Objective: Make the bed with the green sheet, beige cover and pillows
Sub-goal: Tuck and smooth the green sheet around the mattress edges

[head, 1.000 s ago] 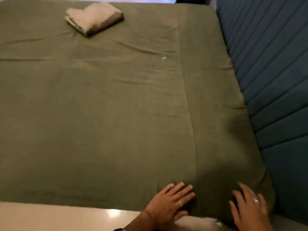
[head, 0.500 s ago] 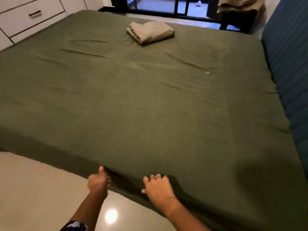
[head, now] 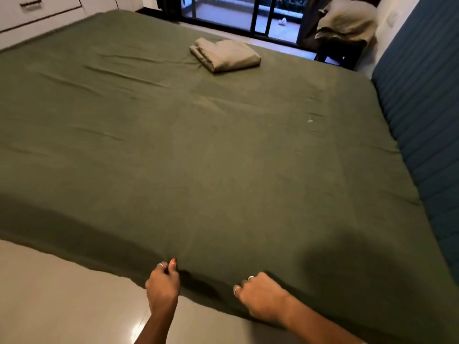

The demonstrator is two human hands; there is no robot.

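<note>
Far off to the left of both hands, white drawers [head: 37, 13] against the wall, with a dark handle [head: 31, 4] on one. Below and left of the left hand, shiny pale floor [head: 62, 301]. Left hand [head: 162, 281] down at the near edge of the green sheet [head: 198, 157], fingers curled in and thumb pressed to them, pinching the sheet's edge. Just right of it, a dark fold in the cloth between the two hands. Right hand [head: 260, 296] a little way to the right, also on the near edge, fingers bent and tucked round the cloth, gripping the sheet; rings on two fingers. Spread flat over the whole bed beyond both hands, the green sheet, with a few thin wrinkles far ahead and to the left. Straight ahead and well away from the hands, close to the far side of the bed, the folded beige cover [head: 226, 57] lying on top of the sheet. Behind that, dark glass doors [head: 248, 16]. Farther right, a dark stool [head: 340, 50] with a heap of beige cloth [head: 347, 18] on top; hard to tell if that heap is pillows. Far right of the right hand, a blue padded headboard [head: 427, 120] along the bed's side, touching the sheet.
</note>
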